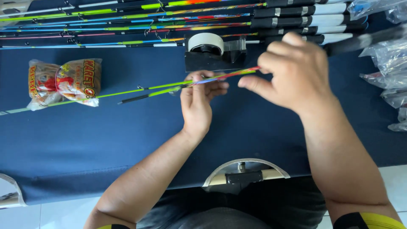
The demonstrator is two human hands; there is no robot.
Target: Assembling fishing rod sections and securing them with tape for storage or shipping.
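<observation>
Pinching one fishing rod (169,88), both hands' fingers (199,80) work mid-table (85,144), bare cloth nearer.

Just in front of the tape dispenser (214,53), the left hand (197,101) and the right hand (292,74) pinch a thin colourful fishing rod (169,87). Behind the dispenser lie more rods (127,19); well left of it sits a snack bag (63,82).
</observation>
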